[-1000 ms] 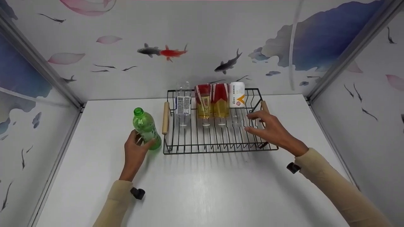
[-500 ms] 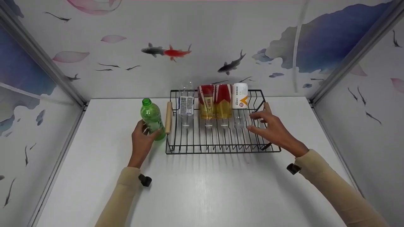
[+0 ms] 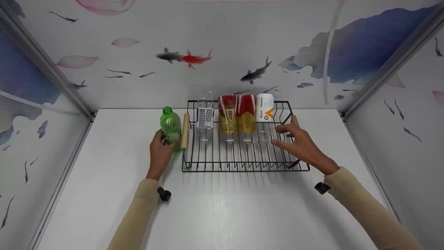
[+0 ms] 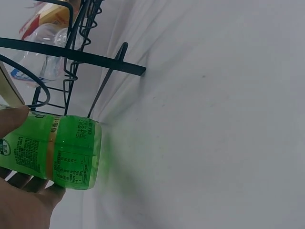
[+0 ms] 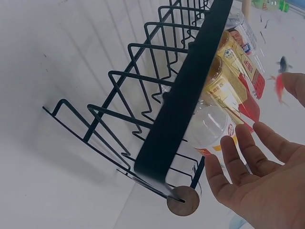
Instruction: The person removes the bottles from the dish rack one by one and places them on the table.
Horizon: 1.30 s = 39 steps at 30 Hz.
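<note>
My left hand [image 3: 161,152] grips a green plastic bottle [image 3: 170,123], thumb on one side and fingers round the other. The bottle is near upright, close beside the left wooden handle [image 3: 186,131] of a black wire rack [image 3: 242,166]. In the left wrist view, the printed label and base of the green bottle [image 4: 71,152] show; I cannot tell if the base touches the table. My right hand [image 3: 299,144] holds nothing, its fingers spread at the rack's right end, near a clear bottle with a white label [image 3: 264,107]. In the right wrist view, those fingers [image 5: 248,145] are apart from the bottles.
Two bottles with red tops and yellow lower parts [image 3: 237,114] stand side by side in the rack. At its left end is a clear bottle with a printed label [image 3: 205,118]. The white table [image 3: 222,208] meets a patterned back wall [image 3: 222,21] behind the rack.
My left hand has carried the green bottle rightward and away from me, up to the rack's left handle. The right hand has stayed nearly still; the view has shifted slightly.
</note>
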Available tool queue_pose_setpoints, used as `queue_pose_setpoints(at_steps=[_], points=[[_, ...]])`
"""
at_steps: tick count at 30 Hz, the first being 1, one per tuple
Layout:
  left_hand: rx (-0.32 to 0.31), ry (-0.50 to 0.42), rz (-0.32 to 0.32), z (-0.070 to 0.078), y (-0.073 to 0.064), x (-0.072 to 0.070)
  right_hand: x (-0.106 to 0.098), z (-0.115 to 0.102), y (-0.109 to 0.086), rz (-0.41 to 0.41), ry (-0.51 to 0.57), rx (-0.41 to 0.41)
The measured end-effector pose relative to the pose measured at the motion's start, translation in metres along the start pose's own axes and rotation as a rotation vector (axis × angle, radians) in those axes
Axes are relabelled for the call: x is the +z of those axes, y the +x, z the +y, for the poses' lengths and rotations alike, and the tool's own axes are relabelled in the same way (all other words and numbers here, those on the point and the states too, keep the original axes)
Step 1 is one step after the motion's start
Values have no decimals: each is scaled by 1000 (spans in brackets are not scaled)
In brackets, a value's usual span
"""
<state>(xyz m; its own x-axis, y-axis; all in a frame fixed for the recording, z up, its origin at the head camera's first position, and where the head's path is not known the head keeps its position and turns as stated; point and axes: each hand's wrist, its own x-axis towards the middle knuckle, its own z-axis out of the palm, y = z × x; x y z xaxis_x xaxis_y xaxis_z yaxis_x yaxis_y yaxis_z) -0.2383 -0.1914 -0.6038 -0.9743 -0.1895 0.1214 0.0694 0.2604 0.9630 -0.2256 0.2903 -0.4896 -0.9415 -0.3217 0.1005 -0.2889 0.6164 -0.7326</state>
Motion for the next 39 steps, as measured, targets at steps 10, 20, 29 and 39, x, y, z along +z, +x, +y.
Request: queue_pose_setpoints(at_steps=[10,20,29,39], points=[[-4,9,-8,-9,17,8,3,4,2,10,0,4],[1,13,-9,-12,34,8,0,7,-1,7,17,-5],[-15,46,-24,-11,43,2,-2,6,-1,14,10,-19],[-32,146,-103,-9,37,-3,-4,4,1,11,3,19]])
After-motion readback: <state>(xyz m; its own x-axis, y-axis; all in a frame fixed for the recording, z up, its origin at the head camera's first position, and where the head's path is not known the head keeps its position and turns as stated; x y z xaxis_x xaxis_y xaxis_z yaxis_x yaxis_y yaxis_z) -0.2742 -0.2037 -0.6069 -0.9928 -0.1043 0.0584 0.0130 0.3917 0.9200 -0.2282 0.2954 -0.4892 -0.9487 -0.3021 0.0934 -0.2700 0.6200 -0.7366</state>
